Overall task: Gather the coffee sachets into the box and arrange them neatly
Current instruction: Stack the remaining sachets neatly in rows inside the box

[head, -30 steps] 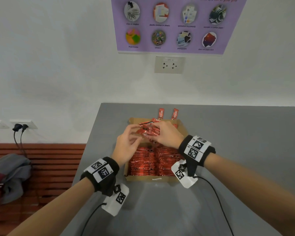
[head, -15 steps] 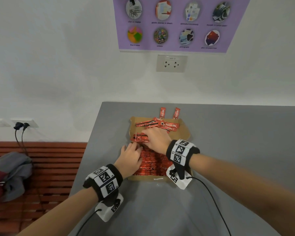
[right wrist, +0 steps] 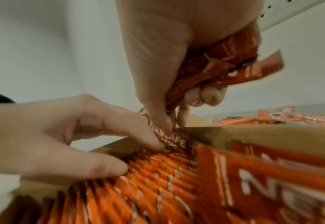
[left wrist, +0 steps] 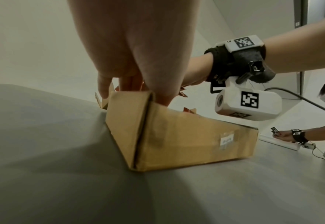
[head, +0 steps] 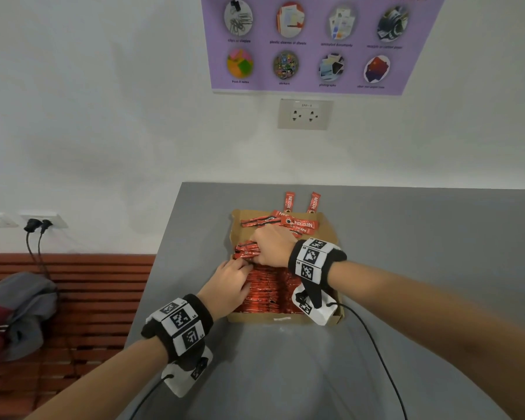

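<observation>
Presently, the right hand (head: 270, 247) grips a bundle of sachets (right wrist: 221, 63) in its curled fingers while thumb and forefinger feed one sachet (right wrist: 172, 140) down into the cardboard box (left wrist: 186, 142). The left hand (head: 226, 291), fingers extended and relaxed, presses against the packed rows (head: 267, 294) at the box's left side, parting them to receive the newcomer (its fingertips (right wrist: 108, 168) rest on the sachet edges). Loose sachets (head: 285, 222) lie jumbled at the box's far end, and two sachets (head: 300, 203) stand past its rim on the grey table (head: 422, 268). The step in hand is insertion, judged mid-task; the next move calls for seating the sachet upright, then drawing another from the bundle.
</observation>
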The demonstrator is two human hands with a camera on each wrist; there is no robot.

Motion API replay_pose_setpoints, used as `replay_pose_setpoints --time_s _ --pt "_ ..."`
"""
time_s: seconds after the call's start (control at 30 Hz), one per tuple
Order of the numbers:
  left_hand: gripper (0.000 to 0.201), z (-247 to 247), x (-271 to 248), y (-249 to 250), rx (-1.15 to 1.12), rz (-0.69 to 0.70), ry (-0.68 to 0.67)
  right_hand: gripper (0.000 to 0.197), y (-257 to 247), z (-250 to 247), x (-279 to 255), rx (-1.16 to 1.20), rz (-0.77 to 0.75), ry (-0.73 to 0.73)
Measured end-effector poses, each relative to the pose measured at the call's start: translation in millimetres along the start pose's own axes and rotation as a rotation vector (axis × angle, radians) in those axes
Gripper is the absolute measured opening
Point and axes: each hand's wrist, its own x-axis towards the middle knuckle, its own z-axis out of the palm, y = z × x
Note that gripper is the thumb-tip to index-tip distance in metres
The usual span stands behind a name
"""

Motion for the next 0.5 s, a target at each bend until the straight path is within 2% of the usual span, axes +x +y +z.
replay_pose_setpoints --time_s 0.17,0.27,0.4,0.5 --pt "0.042 2.0 0.8 -0.8 -0.036 0.004 0.008 0.013 -8.7 -5.9 4.3 -0.135 -0.038 -0.053" --pt "0.045 1.2 0.9 -2.7 -0.076 0.010 0.001 0.012 -11.3 1.0 5.4 -0.142 -0.062 -0.026" --pt "0.046 3.0 -0.2 -4.5 -0.034 0.013 0.000 0.022 -2.8 2.5 4.3 -0.031 -0.027 -0.001" --pt "0.045 3.9 -0.4 -6.3 0.027 0.001 0.046 0.016 11.0 2.9 3.1 0.121 0.050 0.021"
